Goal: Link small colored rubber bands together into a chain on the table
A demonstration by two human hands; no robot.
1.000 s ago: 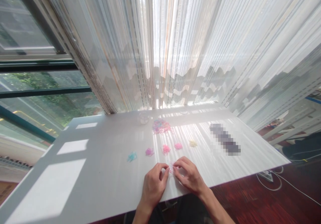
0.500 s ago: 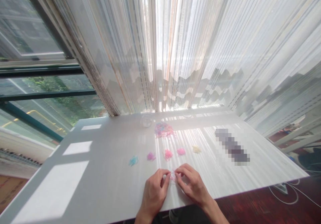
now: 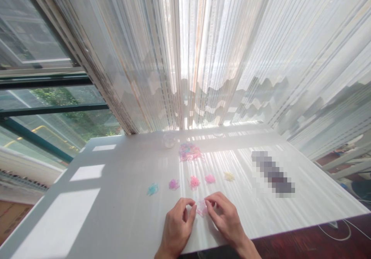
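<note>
A small loose cluster of pale pink and bluish rubber bands (image 3: 201, 208) lies on the white table between my two hands. My left hand (image 3: 179, 222) is at its left edge, thumb and forefinger curled into a pinch; whatever they hold is too small to make out. On the other side, my right hand (image 3: 224, 217) pinches at the cluster's right edge. Beyond my hands, small heaps sit in a row by colour: turquoise bands (image 3: 152, 189), purple bands (image 3: 174, 184), coral-pink bands (image 3: 194, 182), pink bands (image 3: 210, 179) and yellow bands (image 3: 228, 176).
Farther back is a larger mixed heap of bands (image 3: 189, 152), with a clear round container (image 3: 169, 140) to its left. A pixelated dark object (image 3: 274, 175) lies at the right. Striped sheer curtains (image 3: 208, 58) hang behind the table (image 3: 121, 216); an open window is at left.
My hands have drawn slightly apart, and more of the pink cluster shows between them. The view has shifted a little. The sorted heaps look the same.
</note>
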